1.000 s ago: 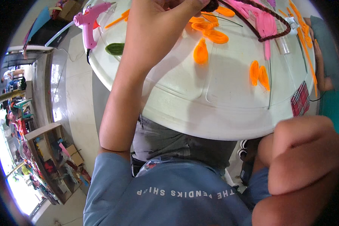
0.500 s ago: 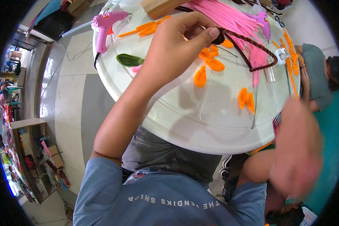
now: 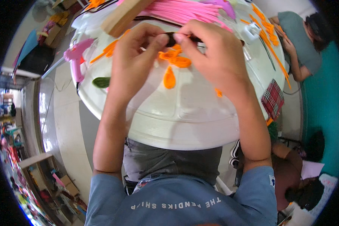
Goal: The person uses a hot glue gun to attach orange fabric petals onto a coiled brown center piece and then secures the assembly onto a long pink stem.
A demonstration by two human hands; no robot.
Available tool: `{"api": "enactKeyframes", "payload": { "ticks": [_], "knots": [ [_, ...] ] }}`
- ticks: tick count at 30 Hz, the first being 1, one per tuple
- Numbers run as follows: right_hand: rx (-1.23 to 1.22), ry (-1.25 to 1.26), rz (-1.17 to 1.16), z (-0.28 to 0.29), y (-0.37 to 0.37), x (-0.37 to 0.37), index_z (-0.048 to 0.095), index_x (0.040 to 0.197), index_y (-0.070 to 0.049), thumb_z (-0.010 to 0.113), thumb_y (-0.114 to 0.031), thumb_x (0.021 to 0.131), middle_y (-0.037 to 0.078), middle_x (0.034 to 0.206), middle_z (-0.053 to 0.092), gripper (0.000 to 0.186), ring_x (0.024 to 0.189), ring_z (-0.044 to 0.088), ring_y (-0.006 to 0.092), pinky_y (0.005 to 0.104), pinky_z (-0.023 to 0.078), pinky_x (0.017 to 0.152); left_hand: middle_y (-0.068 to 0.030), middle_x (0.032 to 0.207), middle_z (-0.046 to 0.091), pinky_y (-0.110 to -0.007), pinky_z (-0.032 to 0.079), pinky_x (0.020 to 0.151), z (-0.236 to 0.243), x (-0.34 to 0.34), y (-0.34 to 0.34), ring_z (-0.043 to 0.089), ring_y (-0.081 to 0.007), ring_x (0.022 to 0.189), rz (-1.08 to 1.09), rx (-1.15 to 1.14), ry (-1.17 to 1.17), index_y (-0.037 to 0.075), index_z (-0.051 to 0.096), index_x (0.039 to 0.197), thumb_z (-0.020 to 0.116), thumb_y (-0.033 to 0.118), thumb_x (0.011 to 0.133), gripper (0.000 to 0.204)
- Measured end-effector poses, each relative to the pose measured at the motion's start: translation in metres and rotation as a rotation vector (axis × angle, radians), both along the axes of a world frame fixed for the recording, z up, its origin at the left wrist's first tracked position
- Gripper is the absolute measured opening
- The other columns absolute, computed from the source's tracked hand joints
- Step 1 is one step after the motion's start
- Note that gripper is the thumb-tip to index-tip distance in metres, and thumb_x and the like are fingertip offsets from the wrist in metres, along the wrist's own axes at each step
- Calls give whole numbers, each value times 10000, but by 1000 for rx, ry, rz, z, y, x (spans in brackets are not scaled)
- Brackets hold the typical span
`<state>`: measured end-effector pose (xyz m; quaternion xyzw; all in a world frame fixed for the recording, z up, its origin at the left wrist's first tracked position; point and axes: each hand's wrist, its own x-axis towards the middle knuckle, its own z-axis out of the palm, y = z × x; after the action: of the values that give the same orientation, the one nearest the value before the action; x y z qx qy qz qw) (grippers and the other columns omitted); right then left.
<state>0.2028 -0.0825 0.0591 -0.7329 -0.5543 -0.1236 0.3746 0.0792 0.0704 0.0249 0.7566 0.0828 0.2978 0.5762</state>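
Over the white round table, my left hand point(image 3: 137, 54) pinches a small dark brown coil of fuzzy pipe cleaner point(image 3: 171, 39) between thumb and fingers. My right hand point(image 3: 216, 54) is closed on the same brown pipe cleaner from the other side, its thumb tip beside the coil. The rest of the brown strand is mostly hidden behind my right hand. Just below the coil, orange looped pipe-cleaner petals point(image 3: 169, 78) lie on the table. A dark green pipe-cleaner leaf point(image 3: 101, 82) rests left of my left wrist.
A pink glue gun point(image 3: 75, 56) stands at the table's left, a purple one point(image 3: 226, 7) at the back. A wooden block point(image 3: 120, 19) sits beside pink pipe cleaners point(image 3: 180, 14). Orange pipe cleaners point(image 3: 266, 26) lie at right, near a seated person point(image 3: 299, 41). Plaid cloth point(image 3: 273, 100) hangs at the right edge.
My right hand has come up from the lower right to meet my left hand at the brown coil. The strand that looped out to the right is now largely covered. The view has shifted.
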Motion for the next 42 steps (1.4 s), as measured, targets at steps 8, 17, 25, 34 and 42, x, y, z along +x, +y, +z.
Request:
{"api": "enactKeyframes", "payload": {
  "ticks": [8,17,25,34,42],
  "knots": [
    [153,-183,15,0,4,10,695,889,-85,708,-265,922,95,753,686,183,728,684,291,452,483,671,-13,890,713,-214,459,672,2,-4,4,642,-70,806,51,-26,-119,43,661,1081,653,220,1015,190],
    [201,-97,-67,5,-6,16,727,1019,-53,706,-191,946,101,895,707,158,741,662,252,355,493,663,-69,878,739,-227,429,627,8,-2,6,592,-79,701,94,-293,-223,44,654,1078,678,250,1001,221],
    [185,-148,-99,5,-9,25,732,1055,-84,692,-221,944,71,933,721,181,798,673,242,369,489,737,-67,915,755,-208,439,603,12,-2,1,636,-68,708,-18,-193,-15,41,665,1081,670,239,1008,211],
    [70,-332,-73,10,-9,9,737,1024,-127,700,-262,924,24,867,682,172,888,650,240,384,447,800,-56,944,749,-230,497,626,5,-2,-3,701,-86,808,-78,-85,48,11,662,1076,692,208,996,215],
    [95,57,67,4,-7,7,716,959,-43,701,-202,931,96,823,672,162,710,636,258,381,491,671,-68,901,745,-207,445,620,14,-4,-4,619,-66,704,-175,-192,45,38,673,1120,670,289,1008,275]
  ]
}}
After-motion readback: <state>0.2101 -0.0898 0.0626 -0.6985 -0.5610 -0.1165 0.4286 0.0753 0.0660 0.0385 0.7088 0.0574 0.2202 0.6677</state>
